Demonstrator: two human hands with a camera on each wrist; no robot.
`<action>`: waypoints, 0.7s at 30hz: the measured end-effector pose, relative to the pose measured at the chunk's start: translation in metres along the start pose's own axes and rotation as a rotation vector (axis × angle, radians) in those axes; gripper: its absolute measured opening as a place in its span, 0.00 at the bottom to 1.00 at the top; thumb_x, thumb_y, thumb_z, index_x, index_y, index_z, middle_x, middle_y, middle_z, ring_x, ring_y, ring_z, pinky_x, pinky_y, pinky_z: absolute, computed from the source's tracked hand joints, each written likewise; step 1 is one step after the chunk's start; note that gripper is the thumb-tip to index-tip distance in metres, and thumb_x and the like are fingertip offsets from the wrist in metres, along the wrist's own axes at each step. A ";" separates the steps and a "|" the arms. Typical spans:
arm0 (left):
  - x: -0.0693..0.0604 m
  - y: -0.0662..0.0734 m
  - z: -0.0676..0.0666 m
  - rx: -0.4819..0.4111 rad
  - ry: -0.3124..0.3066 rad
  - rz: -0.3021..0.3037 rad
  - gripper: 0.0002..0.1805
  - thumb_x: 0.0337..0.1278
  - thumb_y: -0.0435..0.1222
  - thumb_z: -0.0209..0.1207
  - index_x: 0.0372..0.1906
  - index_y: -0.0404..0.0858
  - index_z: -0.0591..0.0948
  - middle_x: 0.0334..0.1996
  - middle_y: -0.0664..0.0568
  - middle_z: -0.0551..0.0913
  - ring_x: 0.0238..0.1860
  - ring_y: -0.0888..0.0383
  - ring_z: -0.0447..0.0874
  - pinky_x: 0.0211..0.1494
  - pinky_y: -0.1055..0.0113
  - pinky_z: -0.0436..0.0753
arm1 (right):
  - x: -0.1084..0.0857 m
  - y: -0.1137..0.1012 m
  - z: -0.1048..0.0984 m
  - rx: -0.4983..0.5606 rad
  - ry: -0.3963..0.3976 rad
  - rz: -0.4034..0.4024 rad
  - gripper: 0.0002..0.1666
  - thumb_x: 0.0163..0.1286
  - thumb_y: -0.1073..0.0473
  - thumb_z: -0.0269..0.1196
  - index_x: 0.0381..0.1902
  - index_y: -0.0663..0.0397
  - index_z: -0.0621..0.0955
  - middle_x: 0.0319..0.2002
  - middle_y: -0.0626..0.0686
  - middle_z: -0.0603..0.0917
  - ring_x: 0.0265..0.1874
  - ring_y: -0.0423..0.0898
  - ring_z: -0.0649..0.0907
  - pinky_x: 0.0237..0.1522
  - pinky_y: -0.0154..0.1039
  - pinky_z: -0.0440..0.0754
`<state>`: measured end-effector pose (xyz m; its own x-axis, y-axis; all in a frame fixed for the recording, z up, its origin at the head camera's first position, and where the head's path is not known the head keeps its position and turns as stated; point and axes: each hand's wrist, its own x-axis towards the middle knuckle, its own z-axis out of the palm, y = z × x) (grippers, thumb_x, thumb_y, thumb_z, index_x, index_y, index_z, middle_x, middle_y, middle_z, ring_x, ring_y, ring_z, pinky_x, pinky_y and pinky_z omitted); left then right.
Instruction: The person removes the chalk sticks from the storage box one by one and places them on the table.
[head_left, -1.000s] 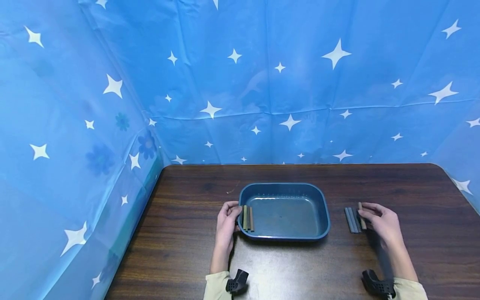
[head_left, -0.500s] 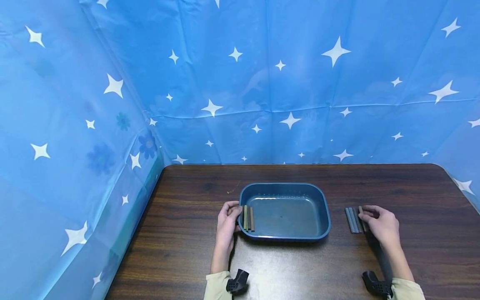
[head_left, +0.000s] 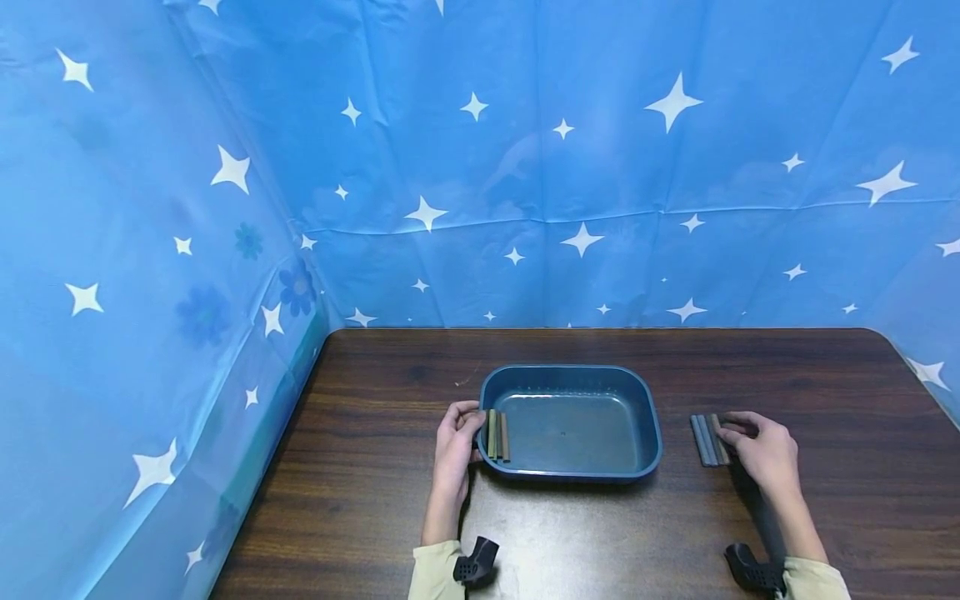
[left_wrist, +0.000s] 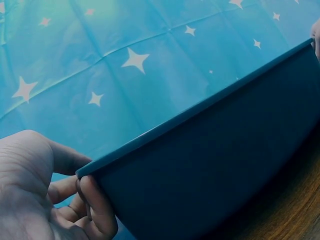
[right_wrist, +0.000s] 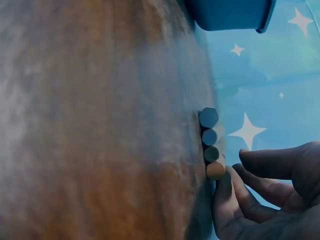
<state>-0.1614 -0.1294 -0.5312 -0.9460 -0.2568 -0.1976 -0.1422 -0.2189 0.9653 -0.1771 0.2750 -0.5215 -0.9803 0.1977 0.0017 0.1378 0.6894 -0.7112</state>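
My left hand (head_left: 452,454) grips the left rim of the blue tray (head_left: 566,477); in the left wrist view, the fingers and thumb of that hand (left_wrist: 40,192) pinch the tray's edge (left_wrist: 200,110). Inside the tray, along its left wall, lie a few greenish and brown sticks (head_left: 505,437). Right of the tray, several sticks lie side by side on the table, blue-grey ones (head_left: 702,440) at the left and a brown one (head_left: 718,440) at the right. My right hand (head_left: 772,458) touches the brown one; in the right wrist view its fingers (right_wrist: 222,192) are against the orange-brown stick (right_wrist: 215,171), thumb held apart.
The dark wooden table (head_left: 360,467) has a blue star-patterned curtain (head_left: 480,167) behind it and at its left. A black wrist device (head_left: 476,561) is by the left sleeve, another (head_left: 753,569) by the right.
The brown stick under my right hand has moved left and now lies against the other sticks in the row. My right hand has shifted slightly left; my left hand stays on the tray.
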 end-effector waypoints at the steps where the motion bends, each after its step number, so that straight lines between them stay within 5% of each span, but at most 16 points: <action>1: 0.000 0.000 0.000 0.002 -0.002 0.004 0.15 0.69 0.31 0.57 0.56 0.28 0.76 0.40 0.48 0.81 0.27 0.63 0.74 0.19 0.76 0.73 | 0.000 0.000 -0.001 0.003 -0.003 0.010 0.19 0.72 0.65 0.65 0.55 0.75 0.81 0.42 0.68 0.88 0.42 0.64 0.85 0.35 0.42 0.76; 14: -0.001 0.002 0.001 0.008 -0.002 0.006 0.16 0.69 0.31 0.58 0.56 0.28 0.76 0.40 0.48 0.82 0.27 0.62 0.74 0.19 0.76 0.73 | -0.005 -0.021 -0.016 0.088 -0.040 0.045 0.26 0.83 0.53 0.53 0.63 0.72 0.77 0.59 0.74 0.78 0.54 0.67 0.79 0.42 0.50 0.77; 21: 0.000 0.003 0.001 0.012 -0.002 -0.006 0.16 0.70 0.32 0.58 0.56 0.28 0.76 0.40 0.48 0.82 0.28 0.62 0.74 0.19 0.75 0.73 | -0.013 -0.043 -0.017 0.072 -0.016 -0.042 0.25 0.82 0.52 0.55 0.62 0.69 0.79 0.49 0.69 0.84 0.39 0.53 0.82 0.31 0.39 0.75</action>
<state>-0.1618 -0.1292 -0.5285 -0.9458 -0.2537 -0.2029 -0.1510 -0.2095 0.9661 -0.1682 0.2545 -0.4791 -0.9872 0.1581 0.0219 0.0863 0.6445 -0.7597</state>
